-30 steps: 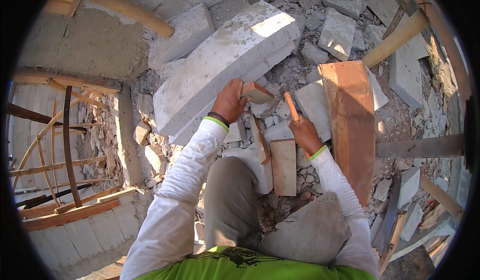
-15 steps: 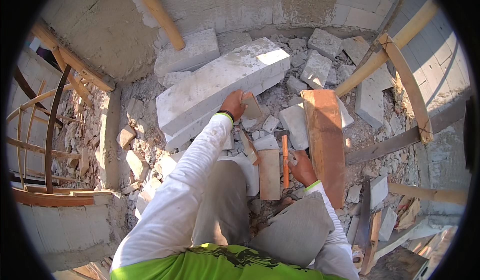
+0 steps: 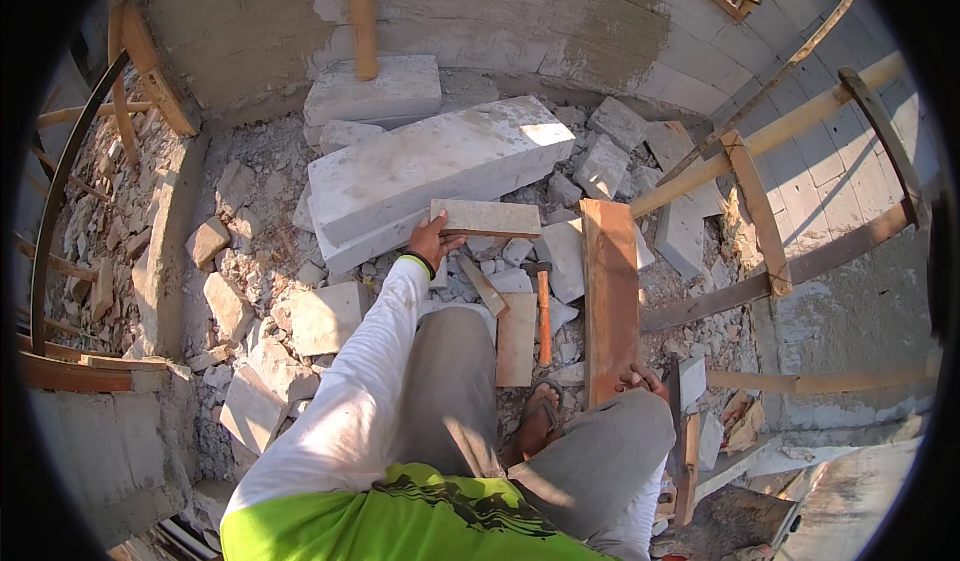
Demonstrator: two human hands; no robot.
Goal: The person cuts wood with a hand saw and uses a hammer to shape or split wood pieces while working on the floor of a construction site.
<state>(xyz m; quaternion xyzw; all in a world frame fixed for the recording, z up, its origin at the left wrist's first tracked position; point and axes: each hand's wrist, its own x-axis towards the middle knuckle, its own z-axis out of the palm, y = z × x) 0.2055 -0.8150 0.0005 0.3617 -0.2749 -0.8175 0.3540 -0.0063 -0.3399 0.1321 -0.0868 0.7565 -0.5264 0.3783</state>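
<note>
Lifting a thin stone slab point(image 3: 486, 218) clear of the rubble, the left hand point(image 3: 430, 244) stayed clamped on it. The right hand point(image 3: 640, 379) had let go of the hammer point(image 3: 541, 306) and rested, fingers loose, near the plank point(image 3: 611, 296).

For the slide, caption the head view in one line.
Left hand grips a flat board over rubble; hammer lies beside a plank.

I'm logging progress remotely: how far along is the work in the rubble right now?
Done: the hammer lies set down among the rubble. In hand: the left hand has its grip on a flat board piece by the big block. The right hand rests at the plank. Left: scattered broken blocks and loose boards.
</note>
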